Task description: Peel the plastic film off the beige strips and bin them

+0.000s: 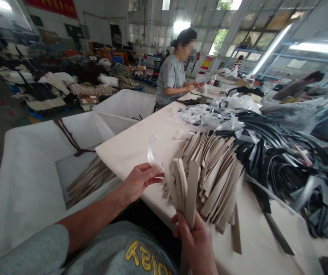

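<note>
My right hand [194,238] is wrapped round several flat beige strips [192,187], which stand upright and fan apart at the top. To the left of them, my left hand [141,179] pinches a thin piece of clear plastic film [151,151] that sticks up from the fingertips. Just behind the held strips lies a big loose pile of similar beige strips [218,168] on the pale tabletop [135,143]. The lower ends of the held strips are partly hidden by my right hand.
White bins [32,164] stand left of the table, the nearest with long strips [91,179] inside. Crumpled clear plastic [209,114] and a tangle of black strips [267,133] cover the table's right side. A co-worker [171,72] stands at the table's far left edge.
</note>
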A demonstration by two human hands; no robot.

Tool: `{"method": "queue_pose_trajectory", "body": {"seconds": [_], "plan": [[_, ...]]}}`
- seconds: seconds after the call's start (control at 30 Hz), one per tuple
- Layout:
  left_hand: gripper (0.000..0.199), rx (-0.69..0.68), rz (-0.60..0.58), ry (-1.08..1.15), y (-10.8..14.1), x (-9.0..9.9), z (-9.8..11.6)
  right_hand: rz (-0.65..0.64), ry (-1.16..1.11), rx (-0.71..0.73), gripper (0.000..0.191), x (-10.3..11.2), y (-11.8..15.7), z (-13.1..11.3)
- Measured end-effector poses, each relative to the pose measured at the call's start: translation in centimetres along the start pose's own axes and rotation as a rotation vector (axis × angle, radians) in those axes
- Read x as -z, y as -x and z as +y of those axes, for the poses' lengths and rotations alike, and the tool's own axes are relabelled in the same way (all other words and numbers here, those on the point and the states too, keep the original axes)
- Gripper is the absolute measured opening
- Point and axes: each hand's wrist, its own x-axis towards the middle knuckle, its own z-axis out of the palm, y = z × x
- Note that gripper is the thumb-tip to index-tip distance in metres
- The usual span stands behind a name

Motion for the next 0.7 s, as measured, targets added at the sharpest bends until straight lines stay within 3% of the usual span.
{"method": "queue_pose_trajectory", "body": {"seconds": [0.17,0.27,0.4,0.7], "plan": [[0.036,0.028,0.085,-0.051,-1.0,1.2,0.1,0.196,0.222,0.059,0.038,1.4,0.8,0.6],[0.037,-0.013,0.090,-0.140,-1.3,1.5,0.1,0.264,0.407,0.184,0.039,1.7,1.3,0.7],[0.035,-0.061,0.105,-0.187,-1.2,1.5,0.1,0.249,0.609,0.329,0.039,1.4,1.5,0.9],[0.030,-0.105,0.114,-0.322,-0.6,1.9,0.1,0.236,0.756,0.331,0.034,1.1,1.4,1.5]]}}
